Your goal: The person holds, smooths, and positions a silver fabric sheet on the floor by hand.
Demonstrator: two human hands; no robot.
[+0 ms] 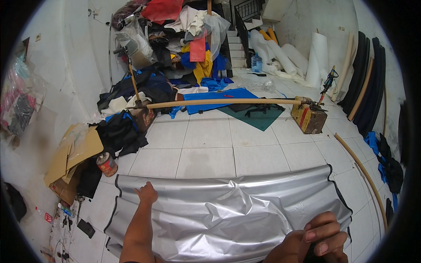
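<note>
A wide silver sheet (pixel 197 215) with dark bound edges lies wrinkled and folded across the floor in front of me. Near its far left corner, my left hand (pixel 147 193) rests on the silver surface, with some fingers stuck out to the left and the others partly hidden. My right hand (pixel 325 234) is raised close to the camera over the sheet's right part. Its fingers are curled inward, and whatever they may hold is hidden; something dark shows beneath them.
Beyond the sheet, a long pole (pixel 223 101) spans two boxy supports, the right one a yellow tin (pixel 308 118). A rusty can (pixel 106 164) and cardboard (pixel 74 153) stand left. A curved pole (pixel 364 173) lies right. Fabric heaps (pixel 193 48) and white rolls (pixel 316 61) fill the back.
</note>
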